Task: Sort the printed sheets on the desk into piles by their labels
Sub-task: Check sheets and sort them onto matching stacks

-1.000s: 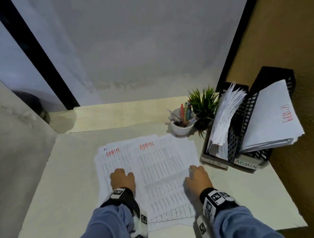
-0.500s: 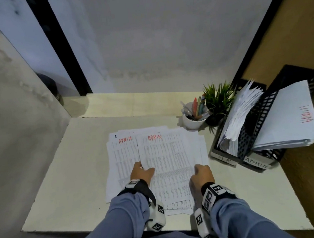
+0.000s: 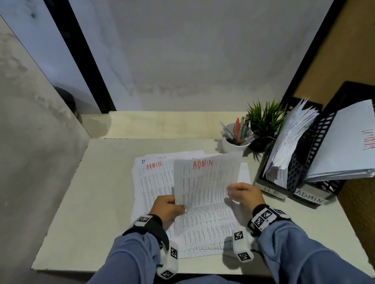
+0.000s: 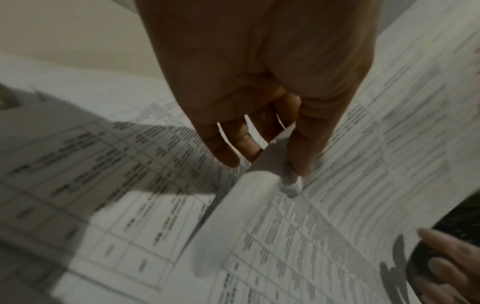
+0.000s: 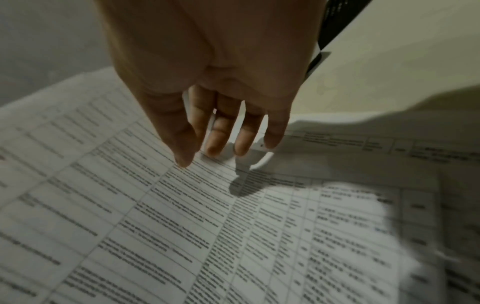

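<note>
A printed sheet headed ADMIN in red (image 3: 206,179) is raised off the spread pile of printed sheets (image 3: 154,186) on the desk. My left hand (image 3: 167,206) pinches its lower left edge; in the left wrist view the thumb (image 4: 302,162) lies on top and the fingers curl beneath the curled edge (image 4: 241,195). My right hand (image 3: 244,193) pinches the lower right edge, thumb (image 5: 184,158) on the printed face (image 5: 155,216). Another sheet headed ADMIN (image 3: 153,165) lies on the pile's left.
Two black mesh trays stand at the right, labelled HR (image 3: 273,194) and ADMIN (image 3: 311,198), both holding paper. A white cup of pens (image 3: 235,145) and a small green plant (image 3: 264,120) stand behind the pile. Walls close the desk left and behind.
Both hands lay on the pile before. They have since taken hold of the top ADMIN sheet and raised it off the pile. The head view has shifted left.
</note>
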`<action>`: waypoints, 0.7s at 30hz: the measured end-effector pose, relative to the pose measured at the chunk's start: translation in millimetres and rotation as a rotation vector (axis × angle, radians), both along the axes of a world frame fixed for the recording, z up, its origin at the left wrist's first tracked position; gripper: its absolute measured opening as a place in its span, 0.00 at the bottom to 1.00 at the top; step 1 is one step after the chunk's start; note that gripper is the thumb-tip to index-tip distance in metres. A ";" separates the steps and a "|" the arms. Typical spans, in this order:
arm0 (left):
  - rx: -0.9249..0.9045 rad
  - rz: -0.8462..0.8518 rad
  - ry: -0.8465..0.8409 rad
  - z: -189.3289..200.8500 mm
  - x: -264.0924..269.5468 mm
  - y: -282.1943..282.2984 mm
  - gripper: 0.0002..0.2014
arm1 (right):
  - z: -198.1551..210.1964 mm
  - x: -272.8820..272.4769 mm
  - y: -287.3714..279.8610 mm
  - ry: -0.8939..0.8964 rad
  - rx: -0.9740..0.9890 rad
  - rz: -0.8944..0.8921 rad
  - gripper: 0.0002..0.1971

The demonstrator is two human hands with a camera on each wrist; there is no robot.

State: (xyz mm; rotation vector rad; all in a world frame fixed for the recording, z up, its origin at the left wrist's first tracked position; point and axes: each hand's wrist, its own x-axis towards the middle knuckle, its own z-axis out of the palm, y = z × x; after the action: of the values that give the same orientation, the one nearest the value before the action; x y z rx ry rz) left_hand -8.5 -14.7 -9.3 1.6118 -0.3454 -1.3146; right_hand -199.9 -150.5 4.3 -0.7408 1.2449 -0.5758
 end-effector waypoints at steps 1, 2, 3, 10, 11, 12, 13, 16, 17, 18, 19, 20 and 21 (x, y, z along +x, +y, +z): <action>-0.001 0.002 0.008 1.3 1.7 1.8 0.14 | 5.2 0.7 2.7 -0.010 -0.015 -0.004 0.12; 0.003 -0.002 0.014 2.5 2.7 3.2 0.15 | 7.4 0.7 1.1 0.060 -0.070 0.030 0.12; 0.005 -0.014 0.023 4.3 3.7 4.3 0.15 | 8.9 0.5 -1.3 0.145 -0.139 0.054 0.16; 0.012 -0.145 -0.095 27.9 3.1 4.4 0.13 | 27.3 2.0 -4.7 0.031 -0.120 0.092 0.13; 0.018 -0.143 -0.134 28.2 3.9 4.3 0.11 | 29.4 1.8 -4.1 0.017 -0.125 0.099 0.11; 0.031 -0.134 -0.188 26.2 5.0 4.0 0.09 | 31.6 0.7 -5.1 0.003 -0.135 0.103 0.11; 0.054 -0.110 -0.255 23.1 7.4 3.9 0.08 | 26.5 0.5 -5.4 0.010 -0.140 0.097 0.11; 0.185 -0.018 -0.439 9.0 16.3 3.4 0.16 | 2.8 -2.2 -11.4 0.022 -0.188 0.034 0.17; 0.232 0.016 -0.529 3.7 19.6 4.1 0.13 | -9.3 -3.8 -13.3 0.018 -0.203 0.015 0.21; 0.319 0.029 -0.655 0.9 23.2 5.0 0.08 | -17.9 -5.5 -13.7 0.020 -0.193 0.006 0.24; 0.397 0.050 -0.752 -3.4 28.2 7.1 0.03 | -27.1 -6.9 -13.7 -0.009 -0.162 -0.023 0.26; 0.465 0.088 -0.797 -7.8 33.7 9.5 0.04 | -34.5 -8.0 -12.4 -0.058 -0.117 -0.048 0.27; 0.533 0.119 -0.797 -14.6 39.3 11.6 0.13 | -42.0 -9.5 -12.2 -0.082 -0.091 -0.061 0.27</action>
State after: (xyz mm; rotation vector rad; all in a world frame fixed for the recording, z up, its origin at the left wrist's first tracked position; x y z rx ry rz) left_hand 30.8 -3.1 -23.9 2.5437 -0.3791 -0.6380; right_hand -209.3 -162.7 -37.7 -0.7505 1.1746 -0.7097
